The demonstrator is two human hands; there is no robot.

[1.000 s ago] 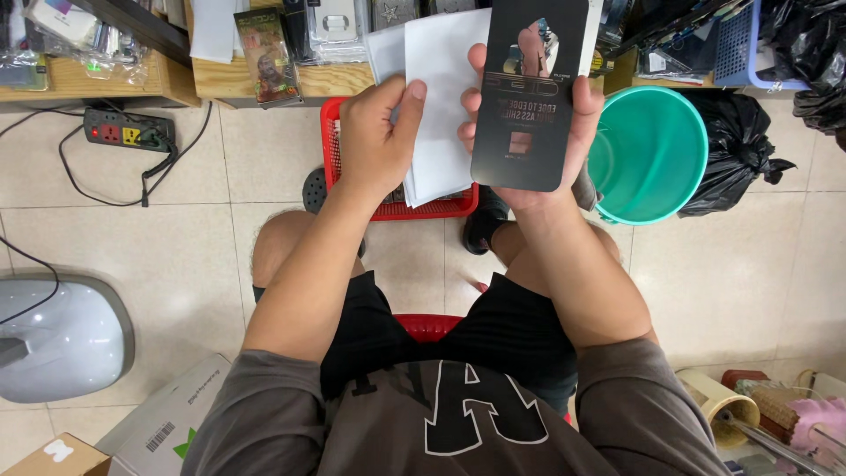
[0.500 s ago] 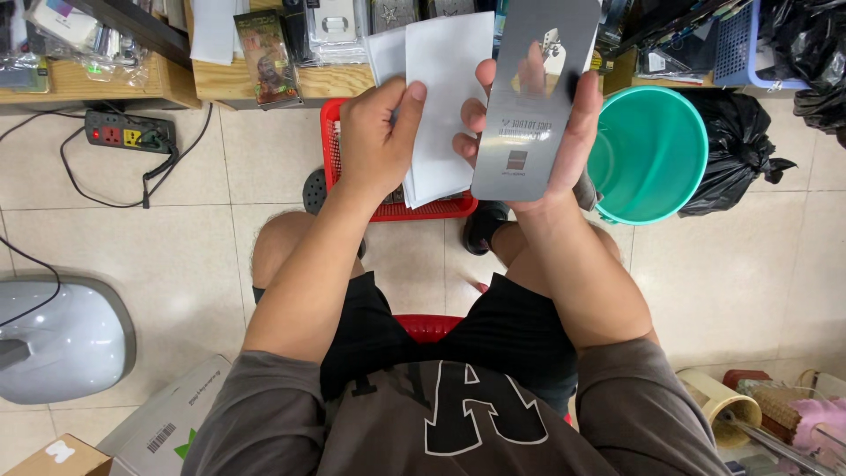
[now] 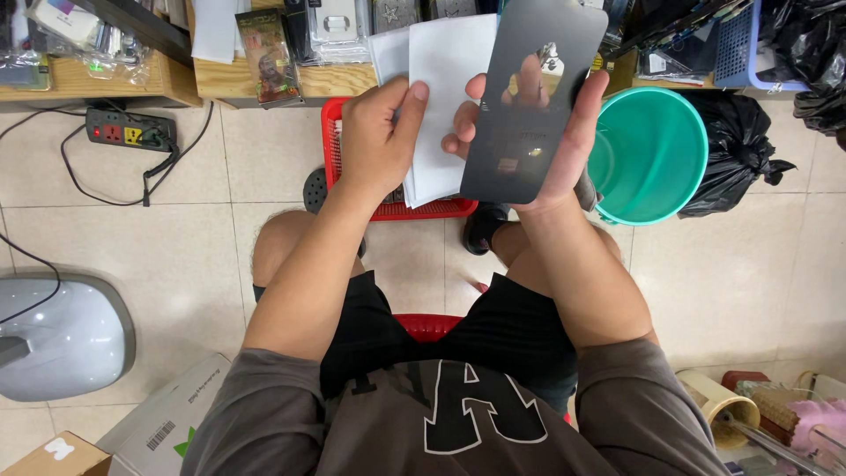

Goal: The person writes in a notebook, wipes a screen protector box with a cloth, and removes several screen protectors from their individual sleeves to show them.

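My right hand [image 3: 564, 141] holds a flat dark glossy rectangular package [image 3: 529, 97] upright, thumb on its left edge, fingers behind it. Its shiny face reflects light. My left hand [image 3: 374, 141] grips white paper sheets [image 3: 445, 97] just left of the package, thumb on top of them. Both hands are raised over a red plastic basket [image 3: 423, 210] on the tiled floor. I sit on a red stool [image 3: 432, 324], knees apart.
A teal bucket [image 3: 652, 154] and a black rubbish bag [image 3: 736, 145] stand to the right. A power strip [image 3: 130, 130] with cables lies left. A grey appliance [image 3: 57, 339] and cardboard boxes [image 3: 163, 423] sit lower left. Wooden shelves [image 3: 264, 79] with small goods run along the top.
My right hand has tilted the dark package, so its face went from a plain dark printed look to a shiny reflecting one. The left hand and the paper stayed almost still.
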